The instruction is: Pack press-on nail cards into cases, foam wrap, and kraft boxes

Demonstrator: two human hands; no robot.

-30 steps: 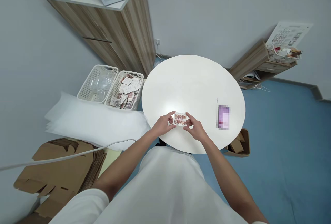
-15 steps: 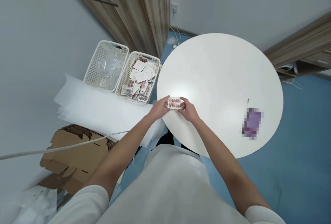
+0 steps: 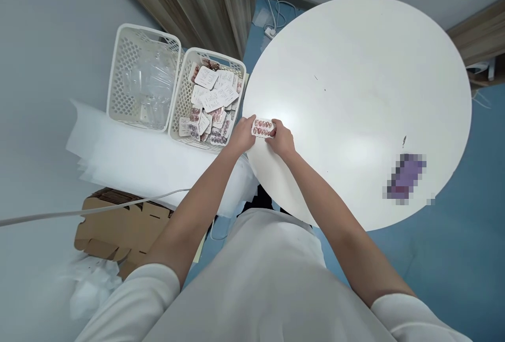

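Note:
A small white card of reddish press-on nails [image 3: 262, 128], set in two rows, is held level over the near-left edge of the round white table [image 3: 355, 58]. My left hand [image 3: 243, 134] pinches its left end. At the other end my right hand [image 3: 281, 139] grips it, fingertips on the right edge. Left of my hands, a white basket [image 3: 176, 105] holds a pile of similar nail cards [image 3: 213, 101], some with their printed backs up.
Beside that basket stands another white basket [image 3: 111, 79] with clear plastic packaging [image 3: 153, 76]. White foam sheets [image 3: 130, 144] lie in front, flattened cardboard boxes [image 3: 114, 226] below. A pale cable [image 3: 98, 209] crosses at left. A pixelated purple object [image 3: 406, 176] lies on the table's right.
My view has tilted down and moved closer, so the table and baskets look larger. Both hands still hold the nail card, with the right-hand fingers now closer around its end.

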